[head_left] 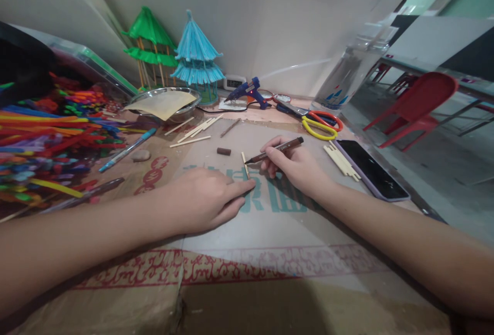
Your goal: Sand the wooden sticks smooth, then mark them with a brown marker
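In the head view, a short thin wooden stick (246, 164) lies on the covered tabletop, its near end coloured brown and its far part pale. My left hand (210, 196) has its index finger stretched out, the fingertip pinning the stick's near end; the other fingers are curled. My right hand (285, 160) grips a brown marker (276, 151), whose uncapped tip touches or nearly touches the stick's middle. The marker's brown cap (224, 151) lies just beyond my left hand. A brown-coloured stick (230, 127) and several pale sticks (200, 127) are farther back.
Colourful pipe cleaners (42, 144) crowd the left. Behind stand a green model pavilion (148, 36), a blue one (197, 52), a metal bowl (189, 103) and a glue gun (250, 90). Scissors (320, 121), cut sticks (341, 161), a phone (370, 168) and a bottle (341, 77) are right.
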### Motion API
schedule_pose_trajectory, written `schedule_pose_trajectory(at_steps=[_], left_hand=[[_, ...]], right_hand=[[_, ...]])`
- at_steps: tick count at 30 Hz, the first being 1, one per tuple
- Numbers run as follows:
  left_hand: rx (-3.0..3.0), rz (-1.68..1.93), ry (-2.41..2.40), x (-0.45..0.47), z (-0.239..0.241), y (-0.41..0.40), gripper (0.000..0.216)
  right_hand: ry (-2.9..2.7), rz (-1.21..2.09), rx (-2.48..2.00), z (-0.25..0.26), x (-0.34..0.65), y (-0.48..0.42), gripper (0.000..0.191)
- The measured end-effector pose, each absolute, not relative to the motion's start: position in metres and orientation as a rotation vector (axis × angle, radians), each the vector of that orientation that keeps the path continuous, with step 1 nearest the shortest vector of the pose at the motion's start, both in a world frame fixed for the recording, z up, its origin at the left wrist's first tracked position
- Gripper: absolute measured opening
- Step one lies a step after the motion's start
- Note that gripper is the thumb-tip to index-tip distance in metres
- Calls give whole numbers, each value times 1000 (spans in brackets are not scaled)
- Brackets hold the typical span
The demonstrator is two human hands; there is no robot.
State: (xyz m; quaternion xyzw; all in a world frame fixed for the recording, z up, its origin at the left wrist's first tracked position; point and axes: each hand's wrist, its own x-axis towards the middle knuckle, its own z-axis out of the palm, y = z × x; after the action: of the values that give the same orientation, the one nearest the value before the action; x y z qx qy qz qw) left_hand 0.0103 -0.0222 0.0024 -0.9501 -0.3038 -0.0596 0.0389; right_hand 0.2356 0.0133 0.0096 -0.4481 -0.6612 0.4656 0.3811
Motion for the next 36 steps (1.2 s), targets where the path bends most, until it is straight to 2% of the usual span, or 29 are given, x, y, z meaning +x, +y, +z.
schedule_pose_trajectory(at_steps=[21, 29, 36], left_hand=[[-2889, -200, -905, 9, 0, -22, 39], [-2902, -175, -938, 9, 1, -22, 39], [-2899, -171, -944, 11, 2, -22, 39]], right_hand=[[-1658, 1219, -1081, 2, 237, 18, 17], [-1667, 1200, -1152, 10, 235, 15, 10], [-1699, 1179, -1192, 12, 235, 12, 12]])
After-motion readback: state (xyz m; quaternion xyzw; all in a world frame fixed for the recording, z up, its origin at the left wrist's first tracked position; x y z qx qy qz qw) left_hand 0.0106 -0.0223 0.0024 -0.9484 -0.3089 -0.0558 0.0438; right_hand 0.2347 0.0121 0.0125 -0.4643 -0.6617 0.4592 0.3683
